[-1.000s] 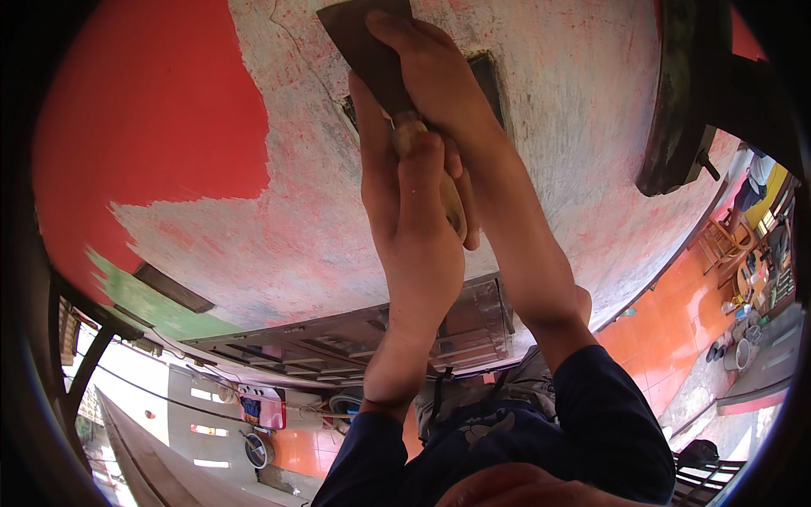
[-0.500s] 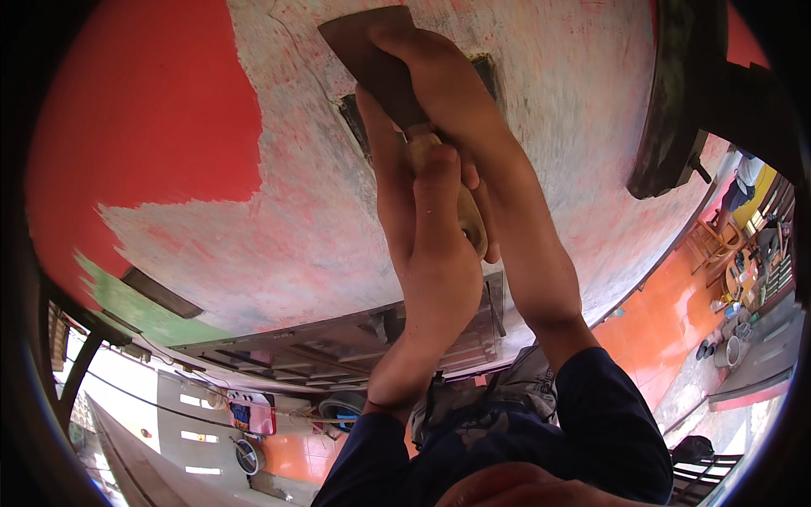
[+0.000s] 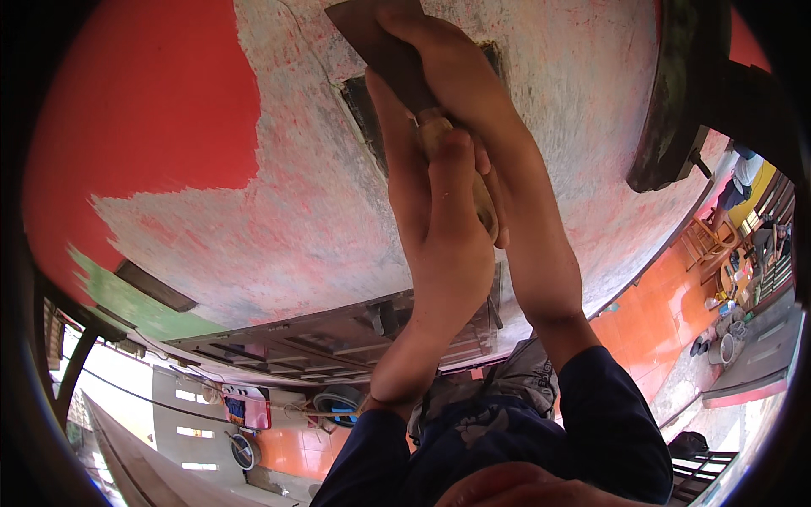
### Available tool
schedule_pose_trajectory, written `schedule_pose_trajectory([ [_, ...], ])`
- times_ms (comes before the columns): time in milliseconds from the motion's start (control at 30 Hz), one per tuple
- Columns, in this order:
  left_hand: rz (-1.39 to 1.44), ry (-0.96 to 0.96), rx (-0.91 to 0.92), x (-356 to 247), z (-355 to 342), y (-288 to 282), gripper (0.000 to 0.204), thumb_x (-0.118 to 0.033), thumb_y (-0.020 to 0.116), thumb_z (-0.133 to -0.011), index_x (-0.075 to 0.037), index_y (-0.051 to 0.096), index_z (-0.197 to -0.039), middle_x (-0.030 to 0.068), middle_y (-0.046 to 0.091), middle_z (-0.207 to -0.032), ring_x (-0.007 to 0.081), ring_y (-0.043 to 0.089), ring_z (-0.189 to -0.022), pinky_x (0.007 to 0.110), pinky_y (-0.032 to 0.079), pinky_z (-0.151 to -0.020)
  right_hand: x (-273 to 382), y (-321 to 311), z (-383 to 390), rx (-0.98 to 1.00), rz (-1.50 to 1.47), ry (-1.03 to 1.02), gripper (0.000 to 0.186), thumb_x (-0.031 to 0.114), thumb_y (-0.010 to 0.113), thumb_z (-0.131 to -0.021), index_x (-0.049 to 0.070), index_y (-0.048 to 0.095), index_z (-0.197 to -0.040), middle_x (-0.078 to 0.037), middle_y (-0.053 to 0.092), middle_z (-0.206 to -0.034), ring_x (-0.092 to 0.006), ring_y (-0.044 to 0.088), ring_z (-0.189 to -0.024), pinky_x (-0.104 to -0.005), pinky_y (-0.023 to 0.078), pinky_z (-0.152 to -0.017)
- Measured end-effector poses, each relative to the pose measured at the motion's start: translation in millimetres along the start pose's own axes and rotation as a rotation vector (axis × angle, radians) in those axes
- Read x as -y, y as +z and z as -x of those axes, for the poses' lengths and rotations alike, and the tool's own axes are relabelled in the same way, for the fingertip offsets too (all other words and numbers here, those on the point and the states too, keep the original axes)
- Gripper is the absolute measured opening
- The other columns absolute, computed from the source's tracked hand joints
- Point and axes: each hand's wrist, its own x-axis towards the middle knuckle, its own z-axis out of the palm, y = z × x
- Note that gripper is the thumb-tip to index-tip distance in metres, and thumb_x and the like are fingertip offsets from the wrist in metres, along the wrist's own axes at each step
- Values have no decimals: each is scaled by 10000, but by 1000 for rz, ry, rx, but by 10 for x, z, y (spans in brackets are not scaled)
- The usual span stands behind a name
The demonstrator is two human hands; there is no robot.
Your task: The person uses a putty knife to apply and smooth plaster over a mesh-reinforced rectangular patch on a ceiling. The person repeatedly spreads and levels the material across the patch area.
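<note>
A scraper with a broad dark metal blade [image 3: 390, 63] and a wooden handle [image 3: 432, 133] is held up against the wall. My left hand [image 3: 443, 190] is closed round the handle, its thumb lying along it. My right hand [image 3: 422, 34] reaches higher and presses its fingers on the blade near the wide end; part of that hand is hidden. Behind them the wall [image 3: 296, 152] shows a patchy whitish surface with faint red streaks. The blade's front edge lies close to the top of the view; whether it touches the wall I cannot tell.
Bright red paint [image 3: 144, 110] covers the wall at left, above a green strip [image 3: 135, 296]. A dark-framed recess [image 3: 361, 110] sits behind my hands. A dark wooden door [image 3: 296, 338] lies below, and a dark beam [image 3: 676, 101] juts in at right. Another person [image 3: 743, 173] is far right.
Both hands and the scraper have shifted slightly up and to the right along the wall. The grip on the handle and the blade stays the same.
</note>
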Motion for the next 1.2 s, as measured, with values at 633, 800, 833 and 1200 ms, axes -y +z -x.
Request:
schedule_pose_trajectory([
  [633, -82, -45, 287, 240, 23, -108, 701, -97, 416, -1050, -62, -18, -1599, 20, 493, -735, 65, 433, -516, 239, 412, -477, 268, -382, 416, -234, 39, -30, 407, 355, 578, -986, -11, 652, -1147, -57, 675, -996, -126, 602, -893, -282, 478, -797],
  [800, 22, -159, 228, 690, 370, -54, 686, -112, 397, -1065, -66, -30, -1600, 18, 485, -737, 69, 430, -540, 254, 398, -501, 45, -586, 747, -250, 197, 70, 379, 337, 615, -977, -8, 647, -1130, -55, 676, -971, -121, 596, -881, -279, 475, -799],
  [833, 46, -157, 202, 759, 387, -34, 673, -117, 383, -1071, -66, -30, -1600, 8, 480, -731, 63, 422, -537, 245, 396, -498, 16, -603, 724, -217, 248, 38, 370, 328, 623, -974, -9, 647, -1126, -59, 676, -965, -122, 595, -883, -279, 474, -800],
  [1200, 52, -142, 144, 869, 322, -14, 639, -120, 353, -1069, -29, 2, -1594, -14, 465, -717, 28, 394, -499, 209, 335, -447, -98, -637, 601, -95, 186, -49, 235, 257, 634, -966, 31, 661, -1024, -39, 701, -845, -68, 600, -732, -213, 460, -628],
])
